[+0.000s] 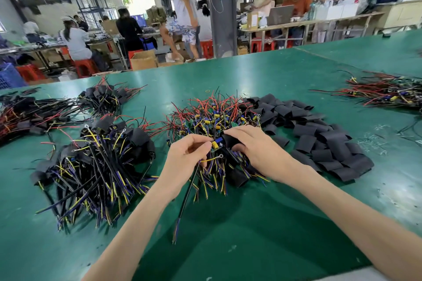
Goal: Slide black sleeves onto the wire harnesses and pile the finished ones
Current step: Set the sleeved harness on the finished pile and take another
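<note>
My left hand pinches a wire harness by its small board with blue and yellow parts; its black cable hangs down toward me. My right hand grips a black sleeve, whose open end sits right at the board. Both hands hover over a heap of unsleeved harnesses with red, yellow and blue wires. A spread of loose black sleeves lies to the right. A pile of sleeved harnesses lies to the left.
The green table holds more sleeved bundles at the far left and back. Another wire heap sits at the far right. Wire scraps litter the right side. Several people work at benches beyond the table.
</note>
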Demonstrator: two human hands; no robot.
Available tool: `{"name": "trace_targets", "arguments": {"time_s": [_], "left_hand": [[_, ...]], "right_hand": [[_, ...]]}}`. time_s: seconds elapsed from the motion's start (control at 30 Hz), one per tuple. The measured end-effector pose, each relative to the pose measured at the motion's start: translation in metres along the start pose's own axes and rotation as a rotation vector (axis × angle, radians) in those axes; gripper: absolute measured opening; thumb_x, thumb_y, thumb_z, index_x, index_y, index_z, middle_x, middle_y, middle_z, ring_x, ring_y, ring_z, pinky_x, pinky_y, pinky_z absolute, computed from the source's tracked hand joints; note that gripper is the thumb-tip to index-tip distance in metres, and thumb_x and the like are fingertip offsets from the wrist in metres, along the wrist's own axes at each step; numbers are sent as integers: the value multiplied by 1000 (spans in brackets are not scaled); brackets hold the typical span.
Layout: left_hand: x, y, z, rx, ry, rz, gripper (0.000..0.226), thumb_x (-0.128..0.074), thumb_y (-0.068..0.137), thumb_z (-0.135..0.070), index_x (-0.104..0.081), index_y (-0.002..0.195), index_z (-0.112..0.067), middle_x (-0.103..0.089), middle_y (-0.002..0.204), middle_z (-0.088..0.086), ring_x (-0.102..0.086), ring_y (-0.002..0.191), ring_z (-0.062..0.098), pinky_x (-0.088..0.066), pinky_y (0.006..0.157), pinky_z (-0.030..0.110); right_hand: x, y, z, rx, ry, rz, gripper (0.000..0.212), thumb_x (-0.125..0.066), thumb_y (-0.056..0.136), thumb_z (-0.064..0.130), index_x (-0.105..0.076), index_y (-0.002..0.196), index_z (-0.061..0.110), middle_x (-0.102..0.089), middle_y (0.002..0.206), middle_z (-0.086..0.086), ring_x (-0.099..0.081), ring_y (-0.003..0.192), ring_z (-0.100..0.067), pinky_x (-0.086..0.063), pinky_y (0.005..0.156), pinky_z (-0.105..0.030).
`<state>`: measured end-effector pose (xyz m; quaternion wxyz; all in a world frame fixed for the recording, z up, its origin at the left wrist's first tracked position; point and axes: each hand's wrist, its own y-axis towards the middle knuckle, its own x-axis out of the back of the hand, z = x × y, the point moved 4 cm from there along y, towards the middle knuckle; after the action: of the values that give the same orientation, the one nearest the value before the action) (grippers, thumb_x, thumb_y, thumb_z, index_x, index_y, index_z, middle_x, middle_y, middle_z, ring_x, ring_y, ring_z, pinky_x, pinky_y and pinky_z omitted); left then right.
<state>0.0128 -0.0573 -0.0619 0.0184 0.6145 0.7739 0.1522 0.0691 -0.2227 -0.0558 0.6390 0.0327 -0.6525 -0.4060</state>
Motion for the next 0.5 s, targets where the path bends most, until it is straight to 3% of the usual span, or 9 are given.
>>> {"name": "trace_targets", "arguments": {"time_s": [0.1, 0.2, 0.3, 0.5], "left_hand": [[2, 1, 4, 54, -50, -16, 10, -60, 90, -7, -69, 91, -12, -55, 56, -5, -51, 48, 10, -36, 46, 9], [0, 1, 5, 48, -34, 21, 9, -61, 89, -5, -69, 92, -9, -55, 57, -6, -50, 51, 11, -44, 56, 19], [-1, 0, 1, 14, 6, 52, 11, -60, 89, -3, -69, 90, -9, -56, 57, -8, -49, 50, 10, -46, 57, 19], [1, -1, -3, -43, 94, 68, 14, -61, 89, -1, -69, 89, -12, -59, 58, -10, -50, 50, 9, -44, 56, 15]], "right_hand": [[1, -1, 2, -5, 5, 6, 39, -63, 87, 4, -55, 124, -4, -59, 122, -18, -54, 114, -32, -30, 100, -28], [1, 0, 4, 2, 19, 15, 38, -57, 91, 8, -52, 127, -6, -55, 127, -19, -51, 118, -32, -28, 104, -28], [0, 0, 1, -24, 65, 32, 40, -50, 96, 12, -47, 132, -2, -51, 134, -14, -45, 124, -26, -31, 108, -31], [5, -1, 8, 6, 137, 38, 36, -59, 89, 2, -55, 123, -8, -59, 119, -19, -58, 105, -31, -35, 94, -24]]}}
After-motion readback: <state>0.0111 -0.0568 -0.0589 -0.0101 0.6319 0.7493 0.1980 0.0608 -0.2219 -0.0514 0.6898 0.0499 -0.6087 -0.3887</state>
